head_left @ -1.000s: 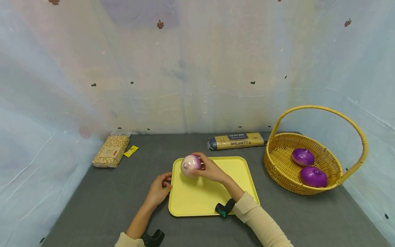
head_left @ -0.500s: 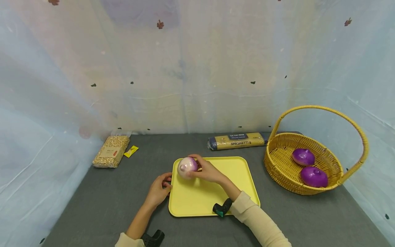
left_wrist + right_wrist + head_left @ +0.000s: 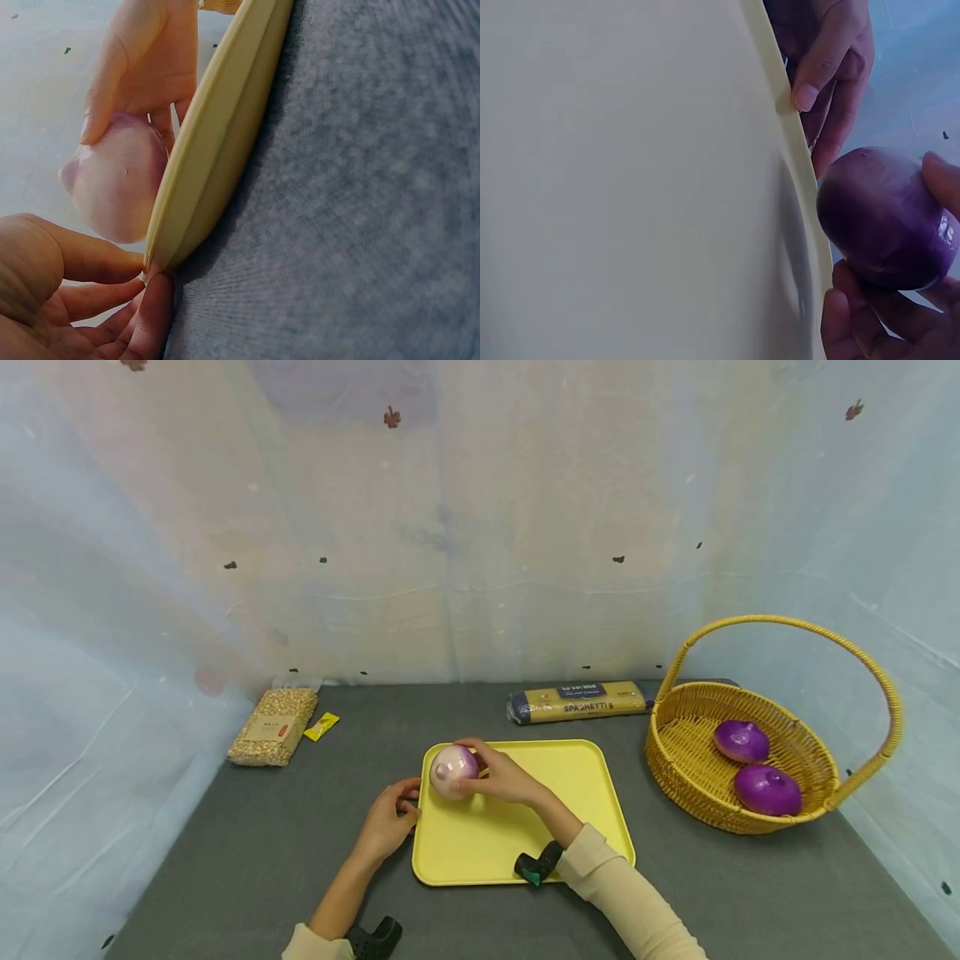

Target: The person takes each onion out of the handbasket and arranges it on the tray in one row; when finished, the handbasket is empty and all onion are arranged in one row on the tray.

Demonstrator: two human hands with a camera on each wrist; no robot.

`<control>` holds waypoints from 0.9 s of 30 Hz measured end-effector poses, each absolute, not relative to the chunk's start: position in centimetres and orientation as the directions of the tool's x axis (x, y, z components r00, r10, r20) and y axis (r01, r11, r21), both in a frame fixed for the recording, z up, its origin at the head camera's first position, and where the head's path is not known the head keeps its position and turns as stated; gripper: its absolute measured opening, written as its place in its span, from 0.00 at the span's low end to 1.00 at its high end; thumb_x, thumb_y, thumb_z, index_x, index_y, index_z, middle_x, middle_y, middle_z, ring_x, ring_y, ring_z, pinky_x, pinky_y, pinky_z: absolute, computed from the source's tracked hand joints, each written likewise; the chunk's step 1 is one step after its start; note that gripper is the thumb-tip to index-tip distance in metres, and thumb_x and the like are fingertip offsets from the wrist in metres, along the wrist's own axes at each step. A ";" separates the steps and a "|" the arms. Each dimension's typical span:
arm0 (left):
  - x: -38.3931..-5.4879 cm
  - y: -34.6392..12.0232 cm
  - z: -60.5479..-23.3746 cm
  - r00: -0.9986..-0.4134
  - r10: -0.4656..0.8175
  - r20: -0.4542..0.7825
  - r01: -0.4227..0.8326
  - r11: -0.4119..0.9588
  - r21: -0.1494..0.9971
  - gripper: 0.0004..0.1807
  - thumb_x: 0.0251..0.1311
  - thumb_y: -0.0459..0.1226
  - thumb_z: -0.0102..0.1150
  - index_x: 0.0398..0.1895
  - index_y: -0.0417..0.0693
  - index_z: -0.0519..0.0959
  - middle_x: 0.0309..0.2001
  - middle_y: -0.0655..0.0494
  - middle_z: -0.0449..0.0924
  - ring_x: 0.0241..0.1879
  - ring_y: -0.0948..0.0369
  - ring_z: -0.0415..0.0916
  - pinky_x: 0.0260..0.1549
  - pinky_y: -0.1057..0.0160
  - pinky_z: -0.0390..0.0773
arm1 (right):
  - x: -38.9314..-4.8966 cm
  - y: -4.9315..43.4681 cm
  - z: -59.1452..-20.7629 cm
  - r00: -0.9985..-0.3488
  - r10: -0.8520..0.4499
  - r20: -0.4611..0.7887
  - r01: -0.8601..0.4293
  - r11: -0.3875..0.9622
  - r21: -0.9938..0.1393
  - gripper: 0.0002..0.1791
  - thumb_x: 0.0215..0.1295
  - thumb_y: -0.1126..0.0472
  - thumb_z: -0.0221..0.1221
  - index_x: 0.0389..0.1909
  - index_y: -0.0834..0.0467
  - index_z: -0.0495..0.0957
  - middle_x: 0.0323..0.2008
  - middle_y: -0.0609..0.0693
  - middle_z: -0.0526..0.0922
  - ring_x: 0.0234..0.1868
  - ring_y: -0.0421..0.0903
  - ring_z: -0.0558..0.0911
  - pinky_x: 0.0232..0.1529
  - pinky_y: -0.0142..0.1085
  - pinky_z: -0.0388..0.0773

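Observation:
A white-and-purple onion (image 3: pixel 452 772) is over the far left corner of a yellow tray (image 3: pixel 517 827). My right hand (image 3: pixel 501 775) grips it from the right, thumb on the near side and fingers on the far side. In the right wrist view the purple end of the onion (image 3: pixel 889 225) faces the camera. At the tray's left edge, my left hand (image 3: pixel 386 820) pinches the rim; the left wrist view has its thumb on top of the rim and the fingers (image 3: pixel 154 315) against the underside.
A yellow wicker basket (image 3: pixel 686 785) with a tall handle stands at right, two purple onions (image 3: pixel 767 790) inside. Behind the tray lies a spaghetti pack (image 3: pixel 585 702). A bag of yellow kernels (image 3: pixel 273 727) and a small yellow packet (image 3: pixel 322 727) are at the back left.
My right hand has carried the onion left and slightly nearer, toward the tray's left edge. The left hand keeps its place on the rim.

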State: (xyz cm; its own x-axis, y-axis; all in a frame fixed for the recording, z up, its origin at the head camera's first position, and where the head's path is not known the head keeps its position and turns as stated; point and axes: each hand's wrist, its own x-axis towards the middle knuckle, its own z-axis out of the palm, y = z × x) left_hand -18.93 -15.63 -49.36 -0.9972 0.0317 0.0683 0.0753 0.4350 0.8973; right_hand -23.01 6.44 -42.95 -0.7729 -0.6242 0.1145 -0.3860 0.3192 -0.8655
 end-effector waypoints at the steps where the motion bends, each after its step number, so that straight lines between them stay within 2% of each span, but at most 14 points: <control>1: -18.9 -15.6 -49.3 -0.997 0.031 0.071 0.078 0.436 0.896 0.25 0.50 0.22 0.56 0.55 0.34 0.73 0.42 0.43 0.73 0.32 0.58 0.70 0.20 0.67 0.76 | -23.0 6.4 -43.0 -0.771 -0.628 0.110 -0.386 0.322 -0.864 0.34 0.60 0.64 0.60 0.65 0.67 0.57 0.53 0.62 0.73 0.51 0.53 0.75 0.50 0.44 0.74; 9: -18.9 -15.7 -49.2 -0.997 0.030 0.071 0.077 0.427 0.901 0.25 0.49 0.22 0.56 0.55 0.34 0.73 0.41 0.44 0.73 0.32 0.59 0.71 0.20 0.67 0.77 | -23.2 6.2 -43.2 -0.754 -0.653 0.071 -0.374 0.337 -0.864 0.35 0.61 0.63 0.60 0.66 0.66 0.57 0.53 0.61 0.73 0.52 0.52 0.75 0.50 0.40 0.74; 13: -18.8 -15.6 -49.3 -0.997 0.039 0.068 0.078 0.406 0.911 0.25 0.50 0.21 0.56 0.55 0.34 0.73 0.42 0.43 0.73 0.32 0.59 0.71 0.19 0.67 0.77 | -23.5 6.1 -43.9 -0.756 -0.650 0.075 -0.374 0.335 -0.865 0.35 0.60 0.62 0.60 0.65 0.67 0.57 0.52 0.61 0.74 0.50 0.51 0.76 0.47 0.38 0.75; 20: -18.7 -15.6 -49.4 -0.998 0.041 0.051 0.062 0.387 0.920 0.25 0.50 0.21 0.56 0.56 0.34 0.72 0.43 0.43 0.73 0.32 0.59 0.71 0.20 0.66 0.78 | -24.9 5.7 -46.8 -0.774 -0.631 0.053 -0.351 0.357 -0.866 0.36 0.60 0.60 0.61 0.67 0.59 0.57 0.55 0.57 0.72 0.51 0.49 0.76 0.48 0.37 0.75; 27: -18.9 -15.7 -49.4 -0.998 0.039 0.047 0.059 0.403 0.914 0.25 0.51 0.22 0.56 0.56 0.35 0.72 0.43 0.44 0.73 0.33 0.59 0.71 0.21 0.66 0.78 | -25.1 5.5 -46.9 -0.772 -0.634 0.045 -0.350 0.364 -0.863 0.36 0.60 0.54 0.62 0.67 0.56 0.58 0.55 0.54 0.73 0.51 0.46 0.76 0.48 0.34 0.74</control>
